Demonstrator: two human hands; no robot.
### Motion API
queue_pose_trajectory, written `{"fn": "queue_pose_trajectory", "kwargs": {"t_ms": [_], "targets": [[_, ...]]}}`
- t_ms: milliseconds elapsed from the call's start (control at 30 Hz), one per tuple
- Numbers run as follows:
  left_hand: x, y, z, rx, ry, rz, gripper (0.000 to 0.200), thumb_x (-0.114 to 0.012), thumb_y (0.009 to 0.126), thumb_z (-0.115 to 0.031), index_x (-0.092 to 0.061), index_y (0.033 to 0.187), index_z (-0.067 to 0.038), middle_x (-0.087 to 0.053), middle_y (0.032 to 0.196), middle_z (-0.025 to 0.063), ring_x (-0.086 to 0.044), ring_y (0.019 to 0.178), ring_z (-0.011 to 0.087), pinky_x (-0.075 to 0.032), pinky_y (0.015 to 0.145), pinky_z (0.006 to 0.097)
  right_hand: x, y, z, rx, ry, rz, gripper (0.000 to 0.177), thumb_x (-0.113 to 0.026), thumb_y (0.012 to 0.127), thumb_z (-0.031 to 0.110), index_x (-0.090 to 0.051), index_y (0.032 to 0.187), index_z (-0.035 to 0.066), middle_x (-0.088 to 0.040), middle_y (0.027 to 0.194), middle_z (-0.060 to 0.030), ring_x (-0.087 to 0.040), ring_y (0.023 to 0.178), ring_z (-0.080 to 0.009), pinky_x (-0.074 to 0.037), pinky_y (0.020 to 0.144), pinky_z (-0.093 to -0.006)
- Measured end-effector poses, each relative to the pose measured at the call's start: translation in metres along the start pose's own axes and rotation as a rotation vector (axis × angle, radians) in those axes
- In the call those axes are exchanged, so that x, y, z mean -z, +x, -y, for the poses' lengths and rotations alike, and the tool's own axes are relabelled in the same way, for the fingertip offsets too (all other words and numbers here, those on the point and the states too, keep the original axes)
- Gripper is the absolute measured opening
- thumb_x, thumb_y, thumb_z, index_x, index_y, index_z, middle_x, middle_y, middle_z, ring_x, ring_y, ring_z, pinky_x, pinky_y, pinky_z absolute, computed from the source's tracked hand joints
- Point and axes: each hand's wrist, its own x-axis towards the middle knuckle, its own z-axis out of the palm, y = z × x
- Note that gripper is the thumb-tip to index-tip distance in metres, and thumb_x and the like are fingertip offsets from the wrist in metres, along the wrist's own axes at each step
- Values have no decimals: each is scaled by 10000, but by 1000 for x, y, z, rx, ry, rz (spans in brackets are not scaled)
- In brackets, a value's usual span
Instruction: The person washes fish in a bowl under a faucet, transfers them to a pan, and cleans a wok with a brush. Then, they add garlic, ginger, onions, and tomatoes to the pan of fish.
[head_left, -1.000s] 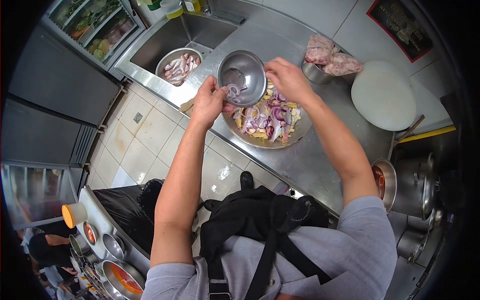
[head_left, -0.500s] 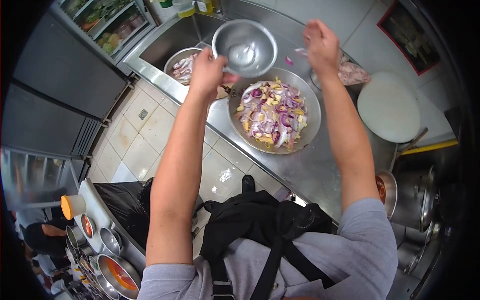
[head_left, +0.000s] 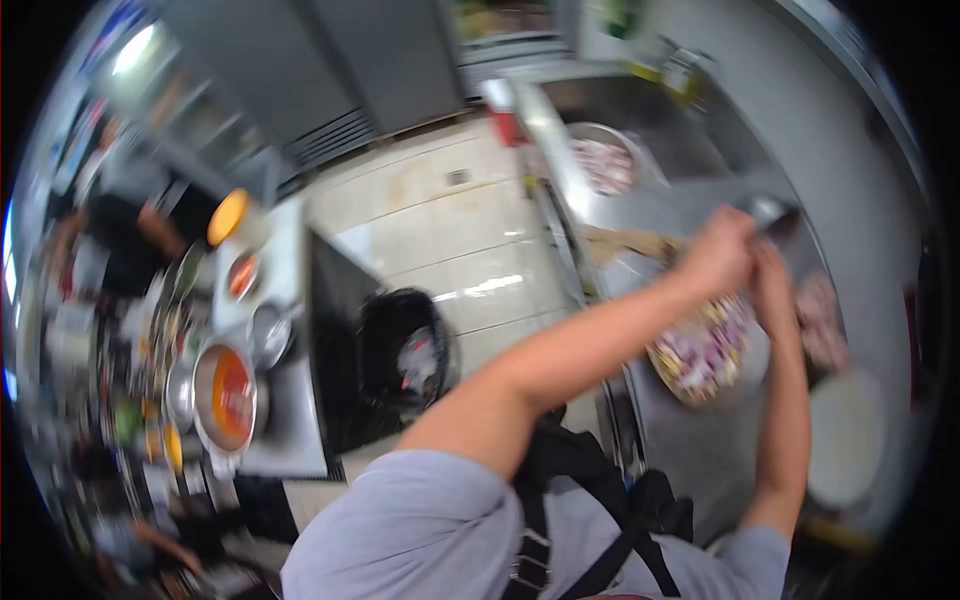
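Over the far side of the steel counter, my left hand (head_left: 722, 248) is closed at the edge of a small metal bowl (head_left: 768, 213), which looks tilted and is blurred by motion. Close against it is my right hand (head_left: 770, 275); its fingers are smeared, so their grip cannot be made out. Beneath my hands and forearms sits a wide metal pan (head_left: 757, 365) full of sliced purple onion (head_left: 703, 355) and pale yellow pieces. My hands and right forearm hide part of the pan.
A sink (head_left: 680, 135) holds a bowl of pale pinkish pieces (head_left: 605, 165). Bagged meat (head_left: 820, 315) and a round white board (head_left: 845, 440) lie along the wall side. Left are a lined bin (head_left: 405, 350), a side table with a pot of orange-red liquid (head_left: 232, 395), and people (head_left: 130, 225) beyond.
My view has swung left, showing more of the side table and bin. My hands, apart before, have come together beyond the pan, and the metal bowl has moved away from the sink side.
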Motion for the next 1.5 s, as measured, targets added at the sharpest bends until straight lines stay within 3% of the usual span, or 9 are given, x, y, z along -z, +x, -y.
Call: {"fn": "queue_pose_trajectory", "kwargs": {"t_ms": [267,467,567,767,867,933,1000,1167,1500], "targets": [[177,-62,45,506,-160,151,166,-577,815,-17,-562,981,-8,-583,974,122,-650,791,238,-569,634,368,-46,-131,-94,-207,56,214,236,-579,858,12,-602,1091,-14,-621,1007,-165,-593,927,-305,-477,846,-389],[498,-209,61,981,-46,-780,209,-597,880,-105,-546,1070,-35,-646,986,117,-671,731,201,-585,558,317,-60,-163,-41,-668,474,51,220,-580,896,61,-613,1099,-18,-638,939,-103,-581,815,-189,-488,762,-328],[679,-302,84,514,-233,-1266,200,-568,886,-17,-463,1056,-14,-592,975,132,-664,705,266,-591,575,362,-88,-196,-82,-409,254,82,223,-590,886,77,-611,1098,10,-594,877,-29,-533,751,-110,-436,632,-258],[916,-363,98,386,-64,-1871,363,-524,854,71,-413,1198,110,-538,1121,234,-667,896,383,-651,702,462,-72,-171,-60,-640,203,190,209,-566,861,14,-605,1066,-2,-555,820,-43,-520,745,-137,-443,682,-290],[955,-387,121,628,12,-1938,379,-536,906,-44,-463,1266,45,-553,1158,205,-655,893,328,-621,641,413,-79,-141,-58,-634,316,259,357,-572,870,2,-543,1225,-26,-591,882,-56,-535,767,-136,-450,701,-289],[946,-408,166,1112,164,-1658,298,-536,936,-148,-534,1195,-2,-592,1113,183,-651,840,282,-586,601,381,-86,-138,-63,-98,18,3,417,-593,908,59,-498,1308,-10,-610,1008,-87,-547,803,-166,-471,704,-317],[944,-397,182,1512,213,-1194,232,-585,857,-90,-589,1060,23,-642,870,152,-629,627,222,-558,503,356,-70,-94,5,-590,178,278,420,-589,913,59,-505,1324,53,-571,973,-63,-530,774,-153,-461,682,-307],[907,-357,168,1246,296,-1418,193,-567,845,-54,-584,1012,40,-644,814,144,-625,524,201,-515,411,300,-72,-66,26,-534,238,161,460,-582,888,-1,-500,1336,72,-544,1007,-62,-522,869,-156,-462,796,-301],[678,-242,53,906,130,-746,382,-573,820,5,-412,1166,-22,-624,894,123,-631,578,175,-506,418,254,-12,66,291,-163,654,4,693,-646,809,81,-389,1452,123,-510,1290,-118,-511,1206,-246,-455,1003,-377]]}}
